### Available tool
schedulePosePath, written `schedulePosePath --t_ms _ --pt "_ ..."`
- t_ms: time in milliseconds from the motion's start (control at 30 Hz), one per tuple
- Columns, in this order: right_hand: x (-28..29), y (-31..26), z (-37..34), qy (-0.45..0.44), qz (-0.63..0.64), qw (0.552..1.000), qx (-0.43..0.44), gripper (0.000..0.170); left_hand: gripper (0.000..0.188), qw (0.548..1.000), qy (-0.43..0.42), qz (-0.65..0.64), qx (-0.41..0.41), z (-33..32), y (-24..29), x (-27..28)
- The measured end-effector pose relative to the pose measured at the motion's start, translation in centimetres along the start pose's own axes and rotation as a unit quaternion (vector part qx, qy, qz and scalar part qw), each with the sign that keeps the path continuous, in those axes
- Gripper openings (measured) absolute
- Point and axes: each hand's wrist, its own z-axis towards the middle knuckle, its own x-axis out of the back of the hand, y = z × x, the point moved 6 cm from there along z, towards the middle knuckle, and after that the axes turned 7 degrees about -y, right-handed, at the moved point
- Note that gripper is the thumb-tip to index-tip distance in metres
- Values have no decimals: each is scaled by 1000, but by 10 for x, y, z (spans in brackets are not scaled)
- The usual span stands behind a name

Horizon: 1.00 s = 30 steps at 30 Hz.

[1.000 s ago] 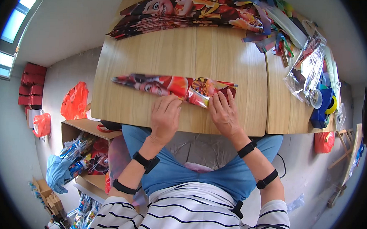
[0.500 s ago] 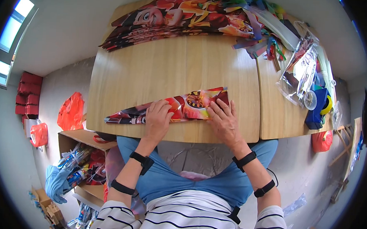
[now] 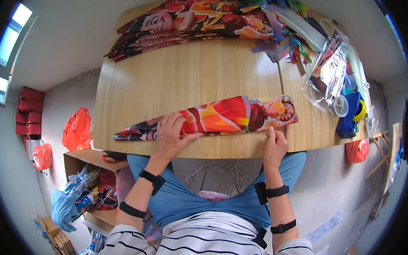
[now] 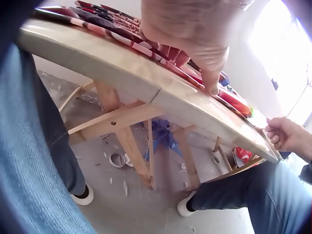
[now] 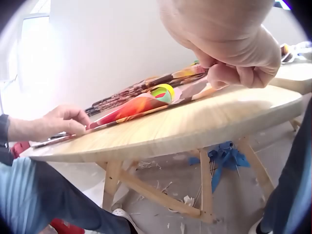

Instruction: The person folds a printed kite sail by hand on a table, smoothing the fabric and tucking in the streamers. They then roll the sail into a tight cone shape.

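A long, glossy printed sheet, red and orange and folded into a tapered strip, lies along the near part of the table. Its narrow dark end points left, and its wider end reaches right across the table seam. My left hand rests on the left half, fingers laid over it and thumb out along the near edge. At the near edge of the wide end, my right hand pinches the sheet between thumb and curled fingers. In the right wrist view, part of the sheet bulges up off the tabletop between the hands.
Similar printed sheets lie stacked at the table's far side, with colourful ribbons beside them. At right are clear plastic packaging and a blue tape dispenser. A cardboard box stands on the floor at left.
The sheet's folded-over right end has opened out, and the strip now extends farther right. My right hand has gone from lying flat on it to pinching its edge. My left hand has moved left along it.
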Motion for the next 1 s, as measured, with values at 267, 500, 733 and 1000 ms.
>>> schedulePosePath --t_ms 267,500,733,1000 --pt "-22 -76 -32 -35 -185 925 330 12 62 1000 -9 18 -18 3 -7 -7" --pt "-21 -72 -29 -77 -330 868 362 16 66 999 -37 27 -28 4 1 1" --pt "-24 -66 -24 -45 -269 864 423 20 64 998 -32 32 -40 6 -1 -1" --pt "-29 -53 -23 -50 -277 845 454 24 56 995 -37 59 -69 11 2 -4"
